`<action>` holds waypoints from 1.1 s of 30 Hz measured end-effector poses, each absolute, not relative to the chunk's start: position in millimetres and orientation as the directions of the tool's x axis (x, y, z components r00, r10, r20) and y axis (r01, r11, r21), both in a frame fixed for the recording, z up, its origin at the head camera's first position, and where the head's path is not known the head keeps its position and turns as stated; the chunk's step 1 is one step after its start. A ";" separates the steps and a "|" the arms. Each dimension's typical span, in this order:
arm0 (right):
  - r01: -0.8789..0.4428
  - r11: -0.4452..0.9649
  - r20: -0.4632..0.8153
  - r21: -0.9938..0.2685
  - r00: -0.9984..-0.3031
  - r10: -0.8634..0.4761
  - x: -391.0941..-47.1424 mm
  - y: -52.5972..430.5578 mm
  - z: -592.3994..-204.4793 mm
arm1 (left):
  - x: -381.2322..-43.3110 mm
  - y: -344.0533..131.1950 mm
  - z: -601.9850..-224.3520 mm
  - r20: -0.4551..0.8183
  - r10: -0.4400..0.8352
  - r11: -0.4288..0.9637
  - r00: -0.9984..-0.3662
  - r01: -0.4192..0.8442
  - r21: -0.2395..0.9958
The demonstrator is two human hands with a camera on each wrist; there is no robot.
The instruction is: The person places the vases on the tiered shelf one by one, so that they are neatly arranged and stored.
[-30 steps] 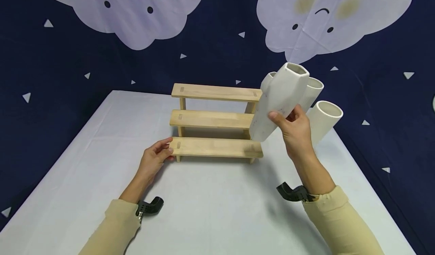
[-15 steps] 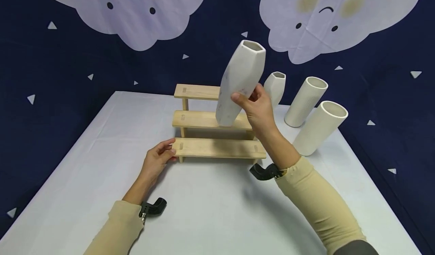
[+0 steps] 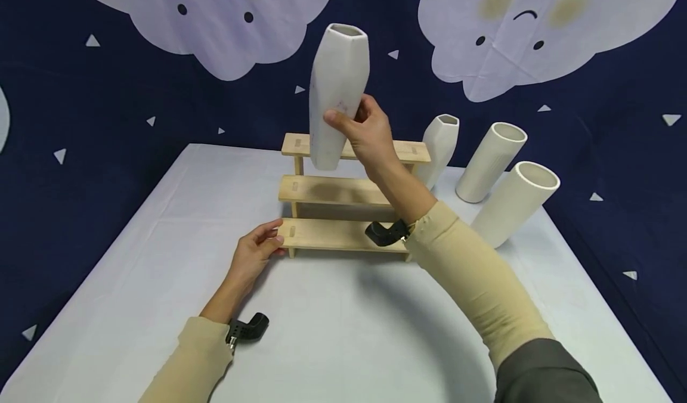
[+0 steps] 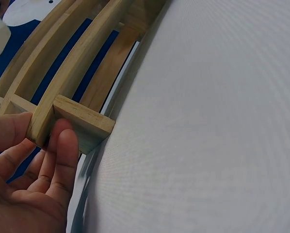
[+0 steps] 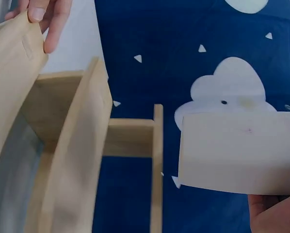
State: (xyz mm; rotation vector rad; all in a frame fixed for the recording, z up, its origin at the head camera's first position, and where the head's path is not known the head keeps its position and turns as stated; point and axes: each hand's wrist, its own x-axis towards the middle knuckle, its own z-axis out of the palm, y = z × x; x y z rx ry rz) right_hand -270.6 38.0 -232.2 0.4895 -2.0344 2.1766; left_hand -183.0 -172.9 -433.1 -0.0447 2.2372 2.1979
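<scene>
My right hand [image 3: 367, 132] grips a tall white faceted vase [image 3: 340, 69] round its lower half and holds it up in front of the top tier of a wooden three-step stand [image 3: 343, 234]. The vase is nearly upright, with its open mouth at the top. In the right wrist view the lower end of the vase [image 5: 232, 150] hangs apart from the shelves. My left hand [image 3: 254, 254] pinches the left end of the stand's lowest board, its thumb and fingertips [image 4: 67, 145] on either side of the wood in the left wrist view.
Right of the stand a smaller faceted white vase [image 3: 441, 146] stands, partly behind my right arm. Two white cylindrical vases [image 3: 491, 161] are beside it on the white-covered table [image 3: 322, 331]. A dark blue cloth with clouds [image 3: 241, 105] hangs behind.
My right hand has carried the faceted vase left and upward, from beside the other vases to above the stand, and turned it more upright. My left hand keeps its hold on the stand.
</scene>
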 end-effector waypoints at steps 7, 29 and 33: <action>-0.268 -0.031 0.269 -0.963 -0.948 -0.169 -275.8 17.6 -246.1 | -183.2 -171.9 -432.3 -0.019 -0.015 0.003 -1.000 -0.019 1.000; -0.252 0.079 0.240 -0.965 -0.961 -0.135 -277.4 -6.7 -283.3 | -182.7 -172.6 -432.5 -0.026 -0.014 -0.001 -1.000 -0.026 1.000; -0.243 0.091 0.232 -0.966 -0.965 -0.123 -278.4 -8.3 -287.6 | -182.5 -172.6 -432.5 -0.028 -0.013 0.000 -1.000 -0.028 1.000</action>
